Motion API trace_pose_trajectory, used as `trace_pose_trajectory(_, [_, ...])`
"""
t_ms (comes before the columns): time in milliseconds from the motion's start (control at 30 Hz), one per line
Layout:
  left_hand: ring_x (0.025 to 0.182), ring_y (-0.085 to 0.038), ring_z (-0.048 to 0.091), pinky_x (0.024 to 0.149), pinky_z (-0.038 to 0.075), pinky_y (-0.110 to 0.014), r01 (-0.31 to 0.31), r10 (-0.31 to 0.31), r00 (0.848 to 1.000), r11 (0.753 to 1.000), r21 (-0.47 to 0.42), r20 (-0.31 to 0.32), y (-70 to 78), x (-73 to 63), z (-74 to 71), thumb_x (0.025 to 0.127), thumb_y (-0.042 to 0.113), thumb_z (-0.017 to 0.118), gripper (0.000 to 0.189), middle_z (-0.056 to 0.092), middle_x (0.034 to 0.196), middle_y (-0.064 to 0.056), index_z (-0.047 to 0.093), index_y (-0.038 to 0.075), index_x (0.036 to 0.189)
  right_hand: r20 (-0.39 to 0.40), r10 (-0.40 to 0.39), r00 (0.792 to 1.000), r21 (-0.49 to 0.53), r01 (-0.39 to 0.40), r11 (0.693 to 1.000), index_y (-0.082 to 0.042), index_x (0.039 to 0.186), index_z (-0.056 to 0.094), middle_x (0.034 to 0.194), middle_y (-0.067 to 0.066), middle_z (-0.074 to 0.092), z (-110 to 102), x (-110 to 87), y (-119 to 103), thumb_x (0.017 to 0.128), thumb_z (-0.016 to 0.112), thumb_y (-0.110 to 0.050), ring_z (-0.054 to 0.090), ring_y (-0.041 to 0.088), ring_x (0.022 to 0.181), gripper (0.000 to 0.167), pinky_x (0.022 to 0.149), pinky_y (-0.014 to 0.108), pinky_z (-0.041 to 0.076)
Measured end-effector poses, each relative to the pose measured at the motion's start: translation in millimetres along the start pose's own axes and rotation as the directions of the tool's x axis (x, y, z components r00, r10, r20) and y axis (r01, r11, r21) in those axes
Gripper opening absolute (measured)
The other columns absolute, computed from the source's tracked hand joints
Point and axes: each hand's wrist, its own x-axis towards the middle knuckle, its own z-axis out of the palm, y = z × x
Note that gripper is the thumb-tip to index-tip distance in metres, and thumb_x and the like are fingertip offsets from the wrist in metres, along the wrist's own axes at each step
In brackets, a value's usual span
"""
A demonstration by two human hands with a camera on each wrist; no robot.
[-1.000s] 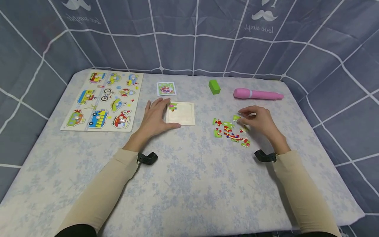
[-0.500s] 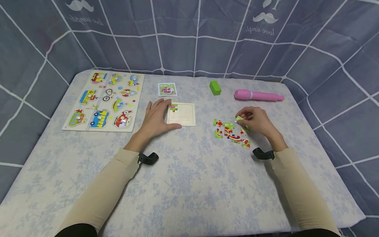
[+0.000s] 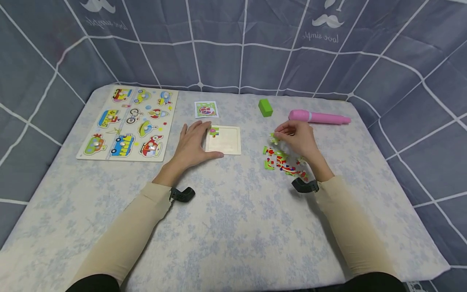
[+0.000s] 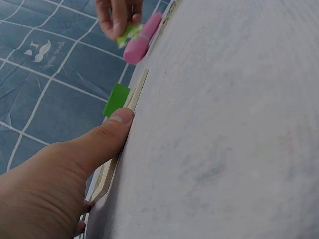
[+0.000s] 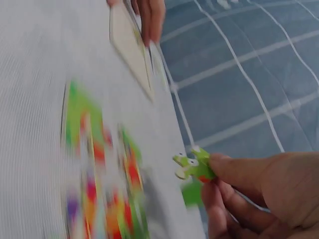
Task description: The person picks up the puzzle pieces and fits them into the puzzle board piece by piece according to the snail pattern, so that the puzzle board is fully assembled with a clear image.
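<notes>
My right hand (image 3: pixel 300 138) pinches a green jigsaw piece (image 5: pixel 195 164) between thumb and fingertips, raised off the table behind the loose pieces. Below it lie several jigsaw pieces (image 3: pixel 281 160) in green, red and white, some partly hidden by the hand and wrist. My left hand (image 3: pixel 193 145) holds the pale wooden puzzle tray (image 3: pixel 229 142) by its left side, thumb at the near edge and fingers at the far corner. One green and pink piece (image 3: pixel 214 131) sits in the tray's far left corner.
A picture card (image 3: pixel 206 109) lies behind the tray. A green block (image 3: pixel 265 108) and a pink stick-shaped object (image 3: pixel 319 117) are at the back right. A large vehicle peg board (image 3: pixel 127 123) lies at the left. Grey curtains (image 3: pixel 219 65) surround the table.
My right hand has taken up the green jigsaw piece from the loose pieces and moved it left, toward the tray. The left hand has stayed at the tray.
</notes>
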Motion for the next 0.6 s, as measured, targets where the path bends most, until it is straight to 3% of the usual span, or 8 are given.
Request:
trace_pose_trajectory(233, [0.161,-0.033,0.024,0.134,0.0,-0.058,0.0,0.0,1.0,1.0,0.0,-0.001,-2.4,-0.7,1.3,0.074,0.054,0.093,0.114,0.044,0.165,-0.014,0.038,0.008,0.162,-0.013,0.03,0.999,0.116,-0.028,0.993,-0.003,0.102,0.079,0.093,0.015,0.078,55.9,25.0,-38.1,0.095,0.08,-0.017,0.069,0.011,0.075,0.015,0.062,0.018,0.051])
trace_pose_trajectory(433, [0.16,-0.033,0.024,0.134,0.0,-0.059,-0.005,0.005,1.0,1.0,-0.004,-0.004,-3.2,-0.1,1.8,0.074,0.055,0.092,0.113,0.045,0.164,-0.013,0.038,0.009,0.162,0.012,-0.016,1.0,0.082,0.015,0.997,-0.003,0.098,0.079,0.09,0.014,0.079,90.7,43.5,-53.8,0.094,0.082,-0.015,0.07,0.013,0.073,0.013,0.06,0.018,0.05])
trace_pose_trajectory(600, [0.16,-0.032,0.025,0.134,0.0,-0.058,-0.011,0.011,1.0,1.0,0.0,-0.009,-2.5,0.7,1.5,0.074,0.056,0.092,0.113,0.045,0.164,-0.012,0.038,0.009,0.162,-0.005,-0.049,0.999,0.016,0.049,0.999,-0.002,0.095,0.078,0.087,0.013,0.077,104.1,50.6,-53.0,0.094,0.08,-0.013,0.069,0.017,0.074,0.011,0.066,0.019,0.05])
